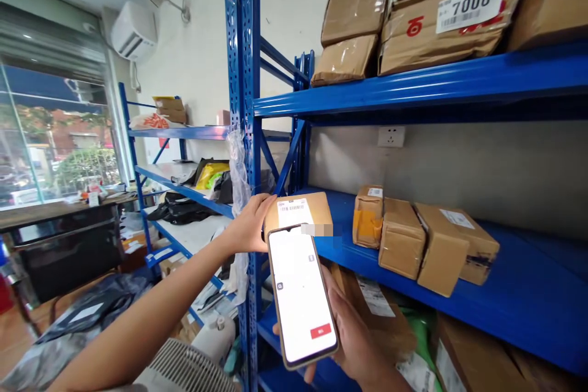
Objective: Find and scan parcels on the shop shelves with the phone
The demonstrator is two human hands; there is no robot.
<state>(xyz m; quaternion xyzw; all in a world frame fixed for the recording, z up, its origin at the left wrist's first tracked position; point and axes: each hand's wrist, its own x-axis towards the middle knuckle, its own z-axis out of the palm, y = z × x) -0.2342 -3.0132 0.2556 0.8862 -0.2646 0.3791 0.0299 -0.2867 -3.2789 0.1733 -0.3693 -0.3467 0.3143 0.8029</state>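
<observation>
My left hand [252,223] is closed on the left end of a small brown cardboard box [322,211] with a white barcode label [294,211] on it. The box is at the left end of the blue middle shelf; whether it rests there I cannot tell. In front of it, my right hand [344,318] grips a smartphone [301,300] upright, its bright white screen facing me with a red button near the bottom. The top of the phone overlaps the lower part of the box. Fingers of my right hand wrap behind the phone and are partly hidden.
Several cardboard boxes [402,236] stand to the right on the middle shelf. Larger parcels, one marked 7006 [471,5], fill the upper shelf. A blue upright post [252,165] rises by my left hand. Lower left are a white fan [184,364] and grey bags [92,318].
</observation>
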